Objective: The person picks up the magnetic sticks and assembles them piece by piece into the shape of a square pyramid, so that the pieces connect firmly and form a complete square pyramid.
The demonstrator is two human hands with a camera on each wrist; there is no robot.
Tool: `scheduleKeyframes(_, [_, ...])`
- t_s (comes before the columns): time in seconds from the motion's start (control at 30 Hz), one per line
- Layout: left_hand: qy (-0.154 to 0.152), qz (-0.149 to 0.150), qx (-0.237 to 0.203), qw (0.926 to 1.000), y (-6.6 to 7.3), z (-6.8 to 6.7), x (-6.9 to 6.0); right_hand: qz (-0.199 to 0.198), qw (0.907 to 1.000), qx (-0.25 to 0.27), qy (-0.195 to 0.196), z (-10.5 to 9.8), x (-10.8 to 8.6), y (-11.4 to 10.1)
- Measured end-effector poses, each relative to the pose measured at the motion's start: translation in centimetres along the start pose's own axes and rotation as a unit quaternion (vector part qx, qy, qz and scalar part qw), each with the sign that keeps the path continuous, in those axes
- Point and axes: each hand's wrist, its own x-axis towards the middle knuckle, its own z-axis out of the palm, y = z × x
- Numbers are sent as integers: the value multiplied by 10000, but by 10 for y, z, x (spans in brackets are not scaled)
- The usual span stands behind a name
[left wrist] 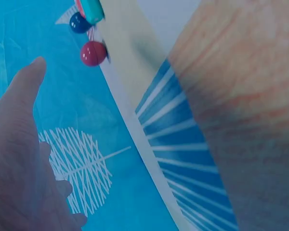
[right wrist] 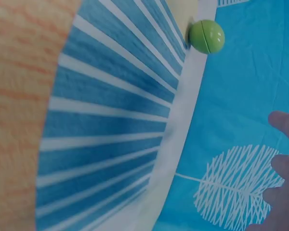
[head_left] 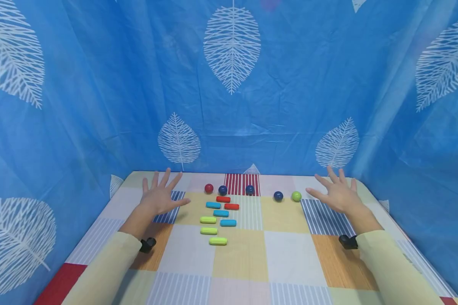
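My left hand (head_left: 158,198) hovers over the left part of the table with its fingers spread, holding nothing. Opposite it, my right hand (head_left: 340,195) is spread in the same way, also holding nothing. The red ball (head_left: 208,188) is the ball closest to my left hand; a dark blue ball (head_left: 223,190) sits beside it. A green ball (head_left: 296,196) lies nearest my right hand, with another dark blue ball (head_left: 278,196) to its left. Between the hands lie short ridged bars: red bars (head_left: 231,206), blue bars (head_left: 221,213) and yellow-green bars (head_left: 208,231).
A patchwork-patterned cloth (head_left: 240,258) covers the table. Blue curtains (head_left: 282,84) with white leaf prints enclose its back and sides. A third dark blue ball (head_left: 249,189) sits near the back edge, on a red striped patch. Each wrist wears a small black camera.
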Motion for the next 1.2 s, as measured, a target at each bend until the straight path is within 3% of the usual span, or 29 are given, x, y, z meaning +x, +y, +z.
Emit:
scheduleKeyframes(0.37, [351, 374, -321, 9982, 28, 10, -16, -414, 9982, 258, 356, 22, -1, -17])
scheduleKeyframes(0.73, [539, 1007, -896, 9894, 63, 19, -39, -593, 9819, 1794, 167, 42, 3, -32])
scheduleKeyframes(0.93, [388, 1100, -1441, 9827, 76, 23, -52, -595, 9764, 2068, 182, 47, 7, -37])
scheduleKeyframes(1.2, [-115, 961, -2546, 9622, 84, 33, -68, -552, 9685, 2421, 195, 56, 8, -40])
